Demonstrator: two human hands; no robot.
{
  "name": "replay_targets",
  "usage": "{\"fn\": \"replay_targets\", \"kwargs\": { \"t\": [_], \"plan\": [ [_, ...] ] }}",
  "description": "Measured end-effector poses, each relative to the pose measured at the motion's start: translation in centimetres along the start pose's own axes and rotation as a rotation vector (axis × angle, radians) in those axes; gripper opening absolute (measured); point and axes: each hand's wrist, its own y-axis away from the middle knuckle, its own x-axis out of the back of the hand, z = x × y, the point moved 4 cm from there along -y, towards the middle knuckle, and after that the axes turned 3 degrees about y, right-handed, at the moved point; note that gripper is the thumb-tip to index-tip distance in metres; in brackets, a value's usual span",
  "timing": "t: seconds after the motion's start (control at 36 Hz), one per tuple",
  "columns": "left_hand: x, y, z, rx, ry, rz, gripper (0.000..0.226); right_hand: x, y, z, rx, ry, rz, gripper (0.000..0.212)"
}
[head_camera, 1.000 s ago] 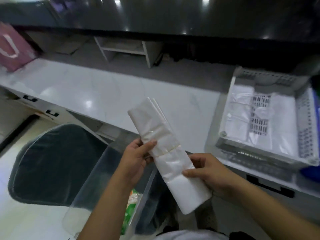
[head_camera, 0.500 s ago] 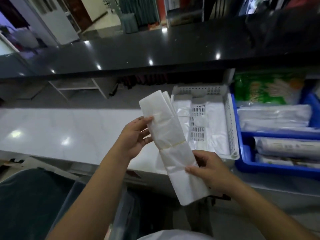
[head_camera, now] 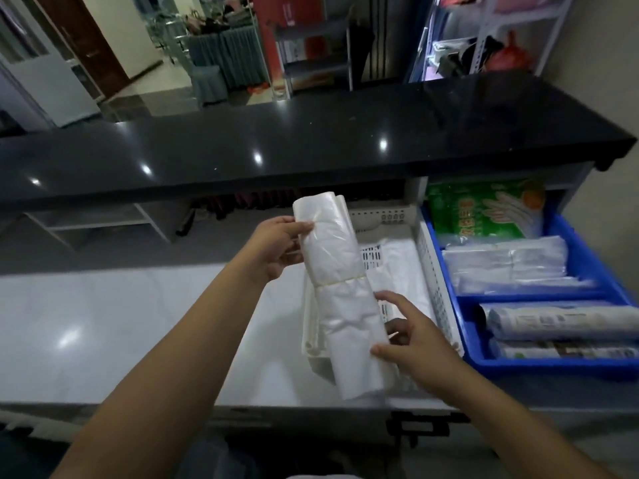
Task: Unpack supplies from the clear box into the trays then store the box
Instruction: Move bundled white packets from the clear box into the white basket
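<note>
**Currently: bag bundle held above white tray**

Both hands gripped a banded bundle of white plastic bags (head_camera: pixel 340 295) over the white tray (head_camera: pixel 430 271). Left hand (head_camera: pixel 276 248) pinched its upper end; right hand (head_camera: pixel 411 335), fingers spread, pinched the lower end. Blue tray (head_camera: pixel 539 369) sat alongside.

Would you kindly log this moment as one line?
left hand, right hand: hold bag bundle | over white tray | not placed
</note>
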Motion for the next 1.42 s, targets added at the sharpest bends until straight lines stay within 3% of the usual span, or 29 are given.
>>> {"fn": "replay_targets", "kwargs": {
  "t": [0.19, 0.42, 0.53, 0.67, 0.72, 0.78, 0.86, 1.0, 1.11, 1.25, 1.42],
  "plan": [
    [-0.3, -6.5, -1.0, 0.056, -0.147, -0.065, 0.022, -0.4, -2.9, -0.2, -0.162, 0.040, 0.100, 0.078],
    [-2.2, -13.4, -1.4, 0.013, -0.354, -0.085, 0.045, -1.3, -7.4, 0.4, -0.332, 0.031, 0.209, 0.072],
    [-1.9, -14.8, -1.9, -0.229, -0.760, -0.015, 0.038, -2.9, -8.8, 1.5, -0.373, 0.039, 0.226, 0.072],
    [-4.4, -13.3, -4.3, -0.731, -1.305, -0.328, 0.050, -3.9, -9.3, 2.7, -0.366, 0.106, 0.241, 0.079],
    [-5.1, -13.0, -6.1, -0.755, -1.514, -0.426, 0.058, -3.6, -9.2, 2.6, -0.367, 0.169, 0.250, 0.079],
    [-5.1, -13.4, -7.8, -0.660, -1.644, -0.480, 0.063, -3.3, -8.8, 2.0, -0.364, 0.330, 0.255, 0.076],
    [-5.0, -14.1, -8.7, -0.590, -1.664, -0.470, 0.066, -3.1, -8.9, 1.4, -0.263, 0.789, 0.164, 0.082],
    [-4.8, -15.1, -8.7, -0.618, -1.721, -0.441, 0.069, -5.9, -9.3, 2.1, -0.168, 1.121, 0.012, 0.086],
    [-4.6, -15.7, -8.6, -0.628, -1.733, -0.437, 0.069, -9.3, -8.7, 3.8, -0.207, 1.145, -0.024, 0.089],
    [-5.2, -15.9, -8.7, -0.528, -1.681, -0.453, 0.069, -9.1, -8.1, 3.0, -0.223, 1.147, -0.087, 0.090],
    [-5.4, -16.0, -8.7, -0.527, -1.676, -0.430, 0.070, -10.0, -6.8, 2.5, -0.199, 1.183, -0.163, 0.091]
  ]
}}
